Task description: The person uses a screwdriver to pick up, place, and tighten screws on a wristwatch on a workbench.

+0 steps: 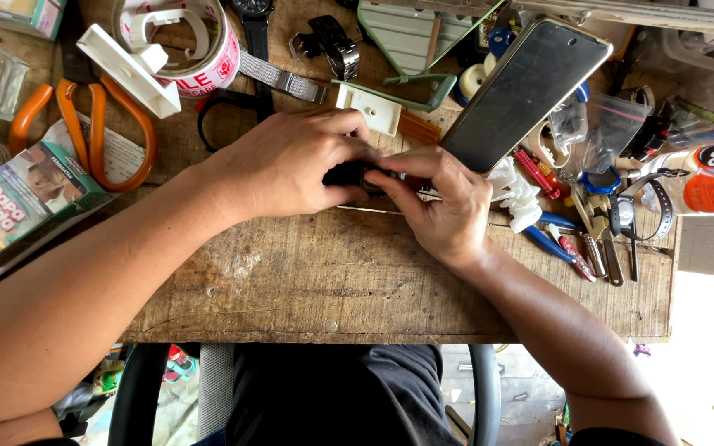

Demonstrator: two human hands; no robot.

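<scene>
1. Two hands meet mid-surface over a small black part, held just above the wooden surface, near the phone's lower end.
2. Left hand: fingers curled and pressed together over the part's left side, mostly covering it.
3. Right hand: thumb and fingers pinching the part's right end; only a dark sliver shows between the hands, kind unclear.
4. Phone, dark screen, leans tilted just right and far of the hands.
5. White tissue lies crumpled just right of the right hand.
6. Pliers with blue grips and other small tools lie farther right.
7. Orange scissors lie far left, well apart from the hands.
8. Tape roll, white and red, sits far left, with a white plastic piece lying against it.
9. Green box lies at the left edge, beside the left forearm.
10. Wristwatch with black strap lies at the far edge, next to the tape roll.
11. White bracket lies just far of the left hand's knuckles.
12. Bottle, orange and white, lies on its side at the right edge.
</scene>
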